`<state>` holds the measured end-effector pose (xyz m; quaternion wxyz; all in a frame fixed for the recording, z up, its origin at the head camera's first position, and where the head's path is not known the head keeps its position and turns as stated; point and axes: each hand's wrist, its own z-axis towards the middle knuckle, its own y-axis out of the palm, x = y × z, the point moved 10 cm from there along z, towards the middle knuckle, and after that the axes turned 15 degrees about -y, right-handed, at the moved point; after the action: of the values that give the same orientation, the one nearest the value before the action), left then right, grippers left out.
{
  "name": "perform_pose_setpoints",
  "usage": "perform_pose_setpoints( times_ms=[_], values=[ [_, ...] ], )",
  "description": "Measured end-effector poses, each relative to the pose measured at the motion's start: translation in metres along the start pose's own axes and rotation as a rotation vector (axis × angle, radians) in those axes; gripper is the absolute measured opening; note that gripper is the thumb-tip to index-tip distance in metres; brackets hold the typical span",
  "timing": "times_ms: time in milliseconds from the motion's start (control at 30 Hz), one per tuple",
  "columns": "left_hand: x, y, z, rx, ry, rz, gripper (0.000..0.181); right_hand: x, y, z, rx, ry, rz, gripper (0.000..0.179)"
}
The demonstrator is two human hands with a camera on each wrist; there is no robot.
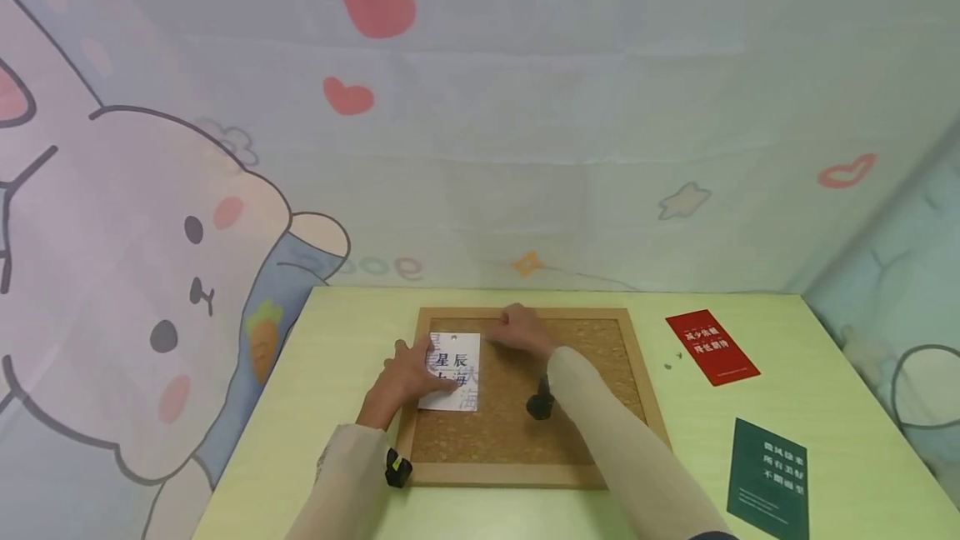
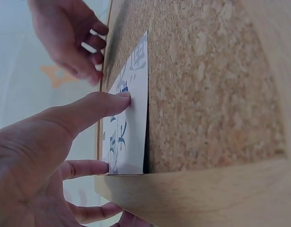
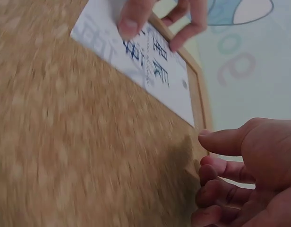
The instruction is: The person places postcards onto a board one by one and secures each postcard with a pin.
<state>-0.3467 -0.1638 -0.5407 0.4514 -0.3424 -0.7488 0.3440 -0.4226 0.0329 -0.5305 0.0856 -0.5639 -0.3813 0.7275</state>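
Observation:
A white card (image 1: 450,401) with dark and pale lilac characters lies at the upper left of a wood-framed corkboard (image 1: 517,432). My left hand (image 1: 405,375) presses it, with the thumb on its face and the index fingertip near its edge; the other fingers reach over the frame's left side. A small round dark spot (image 3: 184,83) marks the card's top middle. Beside the card's upper right corner is my right hand (image 1: 522,330), its fingers loosely bent. In the right wrist view, a gap shows between thumb (image 3: 221,142) and index finger, with nothing visible in it.
On the pale yellow-green table (image 1: 697,432), a red card (image 1: 712,348) lies right of the board, and a dark green card (image 1: 768,477) lies nearer. Two tiny pieces (image 1: 673,361) sit left of the red card. A printed cloth backdrop (image 1: 525,190) rises behind the table.

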Motion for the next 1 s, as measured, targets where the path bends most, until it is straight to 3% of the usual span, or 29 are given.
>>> perform_pose_setpoints(
  times_ms=[67,267,700,1000],
  values=[
    [0.0,0.001,0.0,0.0,-0.003,-0.003,0.1,0.007,-0.006,-0.005,-0.009,-0.004,-0.017,0.042],
    [0.001,0.003,0.0,0.006,0.016,-0.005,0.092,0.007,-0.044,-0.033,-0.015,-0.006,-0.11,0.02],
    [-0.003,-0.003,-0.001,0.004,0.024,-0.022,0.095,0.02,-0.114,-0.099,-0.036,-0.015,-0.214,0.033],
    [-0.006,-0.002,-0.004,0.007,0.018,-0.024,0.093,0.042,-0.155,-0.168,0.003,0.059,-0.256,0.046]
  ],
)
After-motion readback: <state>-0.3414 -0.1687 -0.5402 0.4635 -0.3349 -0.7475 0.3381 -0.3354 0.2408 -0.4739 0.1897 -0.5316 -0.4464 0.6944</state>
